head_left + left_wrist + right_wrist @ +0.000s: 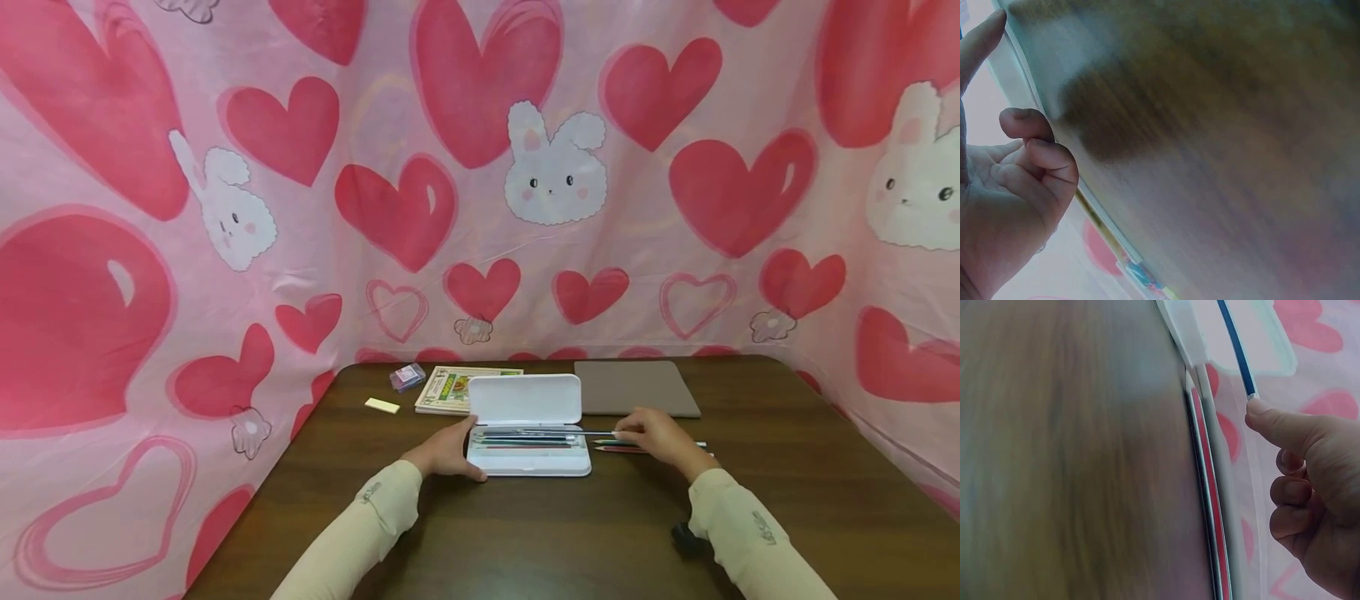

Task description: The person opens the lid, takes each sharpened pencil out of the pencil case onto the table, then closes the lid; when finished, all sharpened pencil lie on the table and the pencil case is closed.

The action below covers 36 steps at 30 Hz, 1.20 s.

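A white pencil case (pixel 532 468) lies with its lid (pixel 525 400) raised, several pencils (pixel 525 444) in its tray. My left hand (pixel 446 450) holds the case at its left end, thumb by the front corner and fingers by the back one. In the left wrist view the other fingers (pixel 1054 159) are curled beside the case's edge. My right hand (pixel 660 435) pinches the end of a dark blue pencil (pixel 1239 353) between thumb and forefinger; its far part reaches over the tray. Below that hand, a few pencils (pixel 618 450), one red, lie on the table.
Behind the case lie a thin stack of booklets (pixel 435 396) and a grey-brown flat board (pixel 637 387). At the back left are a small purple clear pack (pixel 407 377) and a pale yellow strip (pixel 382 406). A heart-patterned curtain (pixel 480 233) surrounds the wooden table (pixel 525 533).
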Motion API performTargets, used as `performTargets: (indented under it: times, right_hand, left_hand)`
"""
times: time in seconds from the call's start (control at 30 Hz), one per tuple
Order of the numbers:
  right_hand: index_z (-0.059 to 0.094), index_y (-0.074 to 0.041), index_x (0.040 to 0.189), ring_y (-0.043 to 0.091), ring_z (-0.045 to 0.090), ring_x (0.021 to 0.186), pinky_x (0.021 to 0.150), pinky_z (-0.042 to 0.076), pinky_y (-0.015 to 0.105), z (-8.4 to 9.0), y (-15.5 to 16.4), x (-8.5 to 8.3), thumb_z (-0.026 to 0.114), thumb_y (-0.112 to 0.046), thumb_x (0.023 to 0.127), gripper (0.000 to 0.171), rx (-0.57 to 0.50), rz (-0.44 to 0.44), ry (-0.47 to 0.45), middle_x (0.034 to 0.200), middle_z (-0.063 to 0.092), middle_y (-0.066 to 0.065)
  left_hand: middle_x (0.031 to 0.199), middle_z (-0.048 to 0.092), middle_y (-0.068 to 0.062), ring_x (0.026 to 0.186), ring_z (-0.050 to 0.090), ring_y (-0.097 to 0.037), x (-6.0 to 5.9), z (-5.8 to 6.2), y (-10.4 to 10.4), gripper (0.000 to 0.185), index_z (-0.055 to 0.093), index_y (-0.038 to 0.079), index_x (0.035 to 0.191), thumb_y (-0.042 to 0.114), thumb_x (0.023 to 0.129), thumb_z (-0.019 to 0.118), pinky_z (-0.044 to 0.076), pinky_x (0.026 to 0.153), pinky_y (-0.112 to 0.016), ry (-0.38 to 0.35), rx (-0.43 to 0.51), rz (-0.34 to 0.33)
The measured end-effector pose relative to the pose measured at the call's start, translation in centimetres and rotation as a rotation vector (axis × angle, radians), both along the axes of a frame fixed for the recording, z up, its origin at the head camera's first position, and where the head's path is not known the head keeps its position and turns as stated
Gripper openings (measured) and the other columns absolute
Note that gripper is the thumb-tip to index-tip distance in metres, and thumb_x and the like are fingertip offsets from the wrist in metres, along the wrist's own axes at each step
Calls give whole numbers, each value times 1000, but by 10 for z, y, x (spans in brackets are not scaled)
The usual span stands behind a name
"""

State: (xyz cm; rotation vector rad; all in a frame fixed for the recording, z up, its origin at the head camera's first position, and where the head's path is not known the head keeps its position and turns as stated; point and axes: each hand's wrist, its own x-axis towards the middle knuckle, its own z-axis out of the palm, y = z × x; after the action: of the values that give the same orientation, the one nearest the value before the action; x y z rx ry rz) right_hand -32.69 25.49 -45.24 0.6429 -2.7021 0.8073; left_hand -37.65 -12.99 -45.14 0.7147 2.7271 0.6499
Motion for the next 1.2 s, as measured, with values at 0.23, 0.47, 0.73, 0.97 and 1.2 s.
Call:
performTargets:
  times: [0.23, 0.47, 0.73, 0.97, 1.2]
  right_hand:
    - [73, -10, 81, 1, 40, 68, 59, 38, 22, -1, 23, 10, 69, -16, 81, 7, -3, -27, 4, 75, 55, -6]
    - [72, -11, 78, -3, 39, 65, 56, 37, 21, -6, 46, 19, 70, -17, 80, 7, -22, -62, 30, 71, 53, -10]
    - [72, -7, 75, -5, 39, 64, 55, 37, 21, -9, 64, 31, 73, -11, 75, 4, -51, -63, 69, 68, 53, -10]
    - [71, -6, 72, -7, 39, 62, 52, 35, 20, -14, 80, 39, 75, -4, 72, 5, -89, -41, 140, 65, 53, -12]
    - [72, -5, 76, -6, 39, 62, 52, 34, 20, -12, 95, 50, 74, -6, 73, 3, -80, -36, 76, 67, 54, -10]
  left_hand:
    - [144, 37, -16, 130, 39, -30, 1, 0, 0, 108, 24, 3, 145, 44, 63, 82, 30, 108, -47, 12, -9, -7]
    - [145, 36, -17, 130, 38, -31, 5, 2, 0, 107, 24, 2, 144, 43, 64, 81, 29, 108, -48, 9, -6, 0]
    - [144, 37, -19, 130, 39, -32, 4, 3, 1, 106, 25, 0, 144, 44, 65, 80, 30, 108, -47, 30, -2, -22]
    - [145, 35, -17, 131, 38, -30, 3, 1, 0, 107, 25, 1, 144, 42, 64, 81, 30, 108, -46, 31, 3, -23]
    - [145, 35, -19, 131, 38, -31, 2, 2, 0, 108, 25, -2, 143, 42, 63, 82, 31, 108, -45, 50, 4, -42]
